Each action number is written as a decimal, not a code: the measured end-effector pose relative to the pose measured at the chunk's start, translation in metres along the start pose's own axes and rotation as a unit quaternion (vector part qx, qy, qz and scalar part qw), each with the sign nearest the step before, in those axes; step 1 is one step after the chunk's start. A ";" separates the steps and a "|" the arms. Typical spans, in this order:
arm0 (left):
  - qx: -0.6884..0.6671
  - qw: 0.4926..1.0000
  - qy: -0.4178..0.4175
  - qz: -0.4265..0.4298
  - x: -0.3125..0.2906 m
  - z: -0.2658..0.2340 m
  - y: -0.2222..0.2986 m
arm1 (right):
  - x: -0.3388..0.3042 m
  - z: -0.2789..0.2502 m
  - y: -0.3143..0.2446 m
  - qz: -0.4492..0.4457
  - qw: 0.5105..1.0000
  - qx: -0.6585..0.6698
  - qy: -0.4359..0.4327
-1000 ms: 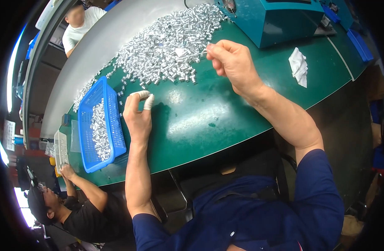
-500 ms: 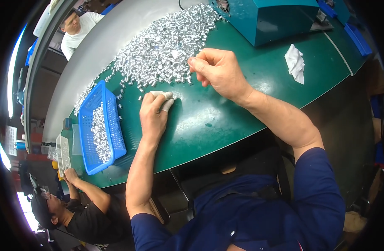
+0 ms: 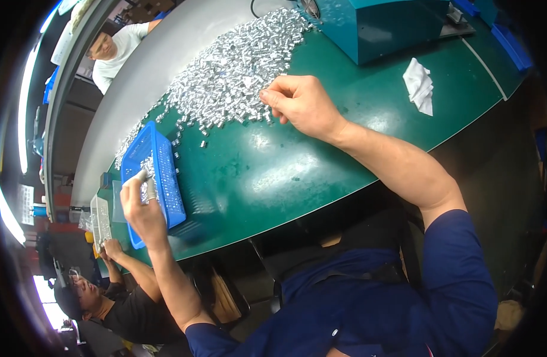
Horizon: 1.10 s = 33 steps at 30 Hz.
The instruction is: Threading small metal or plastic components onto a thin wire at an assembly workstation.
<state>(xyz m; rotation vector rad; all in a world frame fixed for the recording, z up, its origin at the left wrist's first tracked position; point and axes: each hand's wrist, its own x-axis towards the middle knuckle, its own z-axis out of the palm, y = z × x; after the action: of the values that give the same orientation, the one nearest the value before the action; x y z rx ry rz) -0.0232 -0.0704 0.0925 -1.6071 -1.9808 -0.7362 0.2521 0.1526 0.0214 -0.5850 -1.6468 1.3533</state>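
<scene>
In the head view, the left hand (image 3: 144, 213) hung over the blue plastic basket (image 3: 171, 190), loosely curled, contents unclear. The right hand (image 3: 306, 108) pinched narrowly beside silvery metal cylinders (image 3: 232, 74) heaped on the green tabletop (image 3: 339, 156); anything held was indiscernible. A wrist knocking the basket might have spilled its parts.

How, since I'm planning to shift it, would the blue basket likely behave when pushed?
The blue basket looks fairly light itself, given its perforated walls. The silvery pieces inside probably add weight, and, lying loose, might shift about.
</scene>
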 end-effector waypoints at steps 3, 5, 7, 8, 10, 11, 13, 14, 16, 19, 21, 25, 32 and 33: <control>0.186 0.982 0.026 0.012 -0.002 -0.012 -0.021 | -0.004 0.004 0.002 -0.001 1.000 -0.001 -0.019; 0.100 0.995 -0.007 -0.003 -0.002 0.000 -0.007 | -0.005 0.006 0.003 -0.007 0.999 -0.005 -0.033; -0.021 0.996 -0.084 -0.038 0.002 0.029 0.016 | -0.007 0.003 0.001 -0.013 0.998 -0.040 -0.039; -0.049 0.989 -0.129 -0.059 0.003 0.047 0.023 | -0.007 0.003 0.001 -0.015 0.998 -0.041 -0.040; -0.011 0.990 -0.140 -0.026 0.004 0.085 0.021 | -0.006 0.005 0.004 -0.007 0.998 -0.045 -0.040; -0.014 0.990 -0.138 -0.024 0.003 0.101 0.016 | -0.006 0.005 0.008 -0.009 0.998 -0.049 -0.038; 0.033 0.989 -0.139 -0.025 0.004 0.117 0.003 | -0.004 0.012 0.010 -0.038 0.998 -0.041 -0.028; 0.029 0.989 -0.141 -0.020 0.007 0.121 0.000 | -0.005 0.011 0.009 -0.036 0.998 -0.044 -0.022; -0.005 0.992 -0.129 -0.001 0.008 0.124 -0.007 | -0.005 0.010 0.007 -0.044 0.998 -0.041 -0.022; -0.153 0.972 -0.153 -0.097 0.010 0.121 0.026 | -0.006 0.005 0.005 -0.048 0.998 -0.040 -0.013; -0.354 0.895 -0.190 -0.195 0.007 0.123 0.034 | -0.009 0.006 0.003 -0.053 0.998 -0.038 -0.018; -0.449 0.841 -0.204 -0.224 0.001 0.124 0.050 | -0.010 0.010 0.003 -0.053 0.997 -0.034 -0.032; -0.461 0.826 -0.215 -0.245 0.000 0.114 0.048 | -0.012 0.011 -0.001 -0.049 0.996 -0.062 -0.052; -0.450 0.836 -0.222 -0.222 -0.001 0.113 0.047 | -0.013 0.011 -0.004 -0.047 0.995 -0.061 -0.057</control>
<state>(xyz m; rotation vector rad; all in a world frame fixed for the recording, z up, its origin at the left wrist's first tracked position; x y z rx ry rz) 0.0189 0.0126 0.0140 -1.9307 -2.5894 -1.8360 0.2497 0.1355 0.0205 -0.5020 -1.8367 1.2441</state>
